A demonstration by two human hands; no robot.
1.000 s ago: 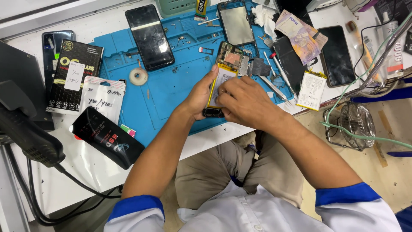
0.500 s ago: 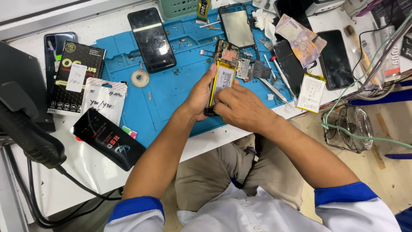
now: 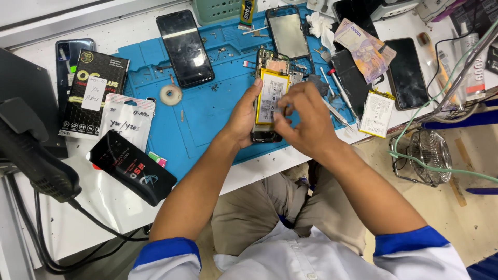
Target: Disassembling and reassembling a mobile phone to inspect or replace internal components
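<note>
An opened phone (image 3: 270,78) with its back off and a white-and-yellow battery showing is held over the blue work mat (image 3: 207,114). My left hand (image 3: 243,118) grips its left edge from below. My right hand (image 3: 306,118) is on the right side of the battery, fingertips pinched together at the battery's lower part; whether anything small sits between them cannot be seen.
On the mat lie a black phone (image 3: 185,47), a phone frame (image 3: 288,32), a tape roll (image 3: 170,95), tweezers and screwdrivers (image 3: 336,96). Banknotes (image 3: 363,47), a loose battery (image 3: 377,114) and another phone (image 3: 406,72) lie right. Black boxes (image 3: 93,91) and a heat gun (image 3: 36,155) stand left. A small fan (image 3: 425,155) sits on the floor.
Both hands have lifted the opened phone slightly and turned it more upright on the mat. My right hand shifted from covering its lower half to pinching at the battery's right side.
</note>
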